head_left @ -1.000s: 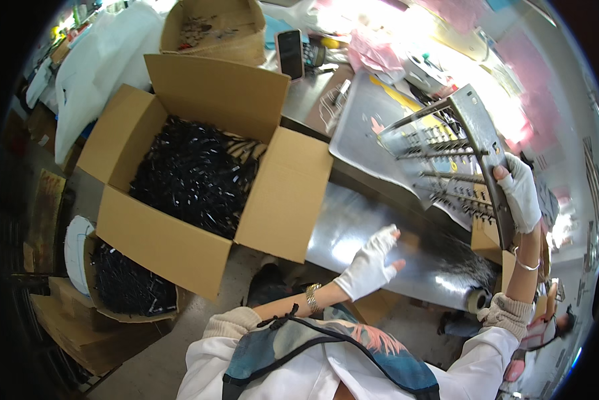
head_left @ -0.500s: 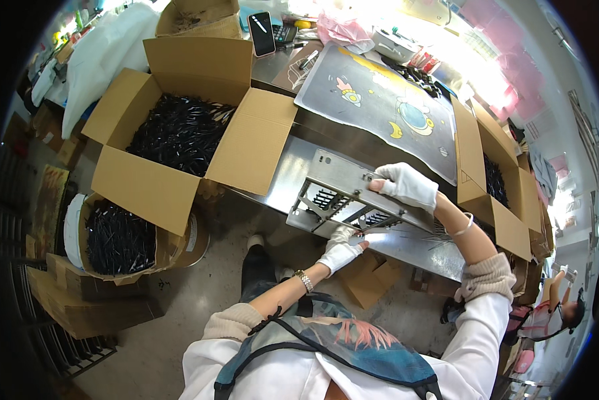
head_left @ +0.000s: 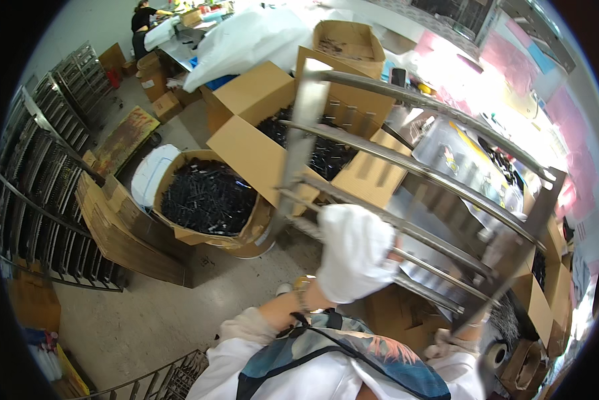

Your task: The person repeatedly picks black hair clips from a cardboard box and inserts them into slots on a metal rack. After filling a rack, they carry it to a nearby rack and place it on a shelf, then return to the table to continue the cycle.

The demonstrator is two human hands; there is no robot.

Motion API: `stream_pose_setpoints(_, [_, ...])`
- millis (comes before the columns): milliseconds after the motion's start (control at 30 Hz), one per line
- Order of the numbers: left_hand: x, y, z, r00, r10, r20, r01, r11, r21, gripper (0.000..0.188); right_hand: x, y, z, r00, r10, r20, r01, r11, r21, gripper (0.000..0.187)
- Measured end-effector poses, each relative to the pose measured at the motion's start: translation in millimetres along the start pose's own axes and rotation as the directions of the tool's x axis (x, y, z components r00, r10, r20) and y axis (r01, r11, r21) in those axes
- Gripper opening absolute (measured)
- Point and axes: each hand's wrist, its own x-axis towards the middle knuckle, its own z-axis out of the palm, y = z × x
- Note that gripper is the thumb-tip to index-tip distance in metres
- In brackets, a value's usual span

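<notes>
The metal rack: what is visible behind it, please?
Behind the metal rack: an open cardboard box holding black pieces, and part of a grey mat. What the left hand covers cannot be seen.

Upper-right light: harsh white glare, bleaching the pink sheeting [head_left: 503, 57] near it.
Metal rack [head_left: 406, 164] in my grip: blurred as if swung, worst at its left side, with pale shine along it.
My gloved left hand [head_left: 354, 252]: bright white, soft-edged.
My right hand [head_left: 503, 249]: smeared, partly hidden.
Grey floor [head_left: 139, 320], lower left: dimmer, fairly clear.
Frame rim: black corners, dark racks [head_left: 43, 193] bowed at left.
</notes>
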Motion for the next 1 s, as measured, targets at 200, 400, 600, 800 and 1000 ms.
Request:
stream_pose_setpoints(200, [-12.3, -131.5, -154.4, 0.98, -0.106, 0.171, 0.007, 0.869, 0.495, 0.033, -79.1, 48.7, 215.9, 0.909, 0.165, 0.384, -0.091, 0.975, -0.204, 0.024])
stream_pose_setpoints(400, [-62.0, -293.5, -252.1, 0.943, -0.194, 0.269, -0.009, 0.796, 0.606, 0.032, -113.9, 146.2, 275.5, 0.776, 0.452, 0.44, -0.529, 0.846, 0.064, 0.025])
stream_pose_setpoints(600, [-103.2, -386.7, -260.2, 0.913, -0.278, 0.299, 0.041, 0.79, 0.612, 0.031, -49.8, 155.9, 200.4, 0.865, 0.502, -0.009, -0.502, 0.865, -0.024, 0.011])
stream_pose_setpoints(800, [-84.4, -388.6, -242.3, 0.938, -0.285, 0.196, 0.114, 0.789, 0.603, 0.038, -177.2, 75.8, 355.5, 0.512, 0.326, 0.795, 0.103, 0.895, -0.434, 0.029])
stream_pose_setpoints(1000, [-68.5, -416.3, -239.0, 0.979, -0.17, 0.111, 0.07, 0.795, 0.602, 0.037, -174.0, 92.0, 351.1, 0.587, 0.277, 0.761, -0.024, 0.945, -0.326, 0.014])
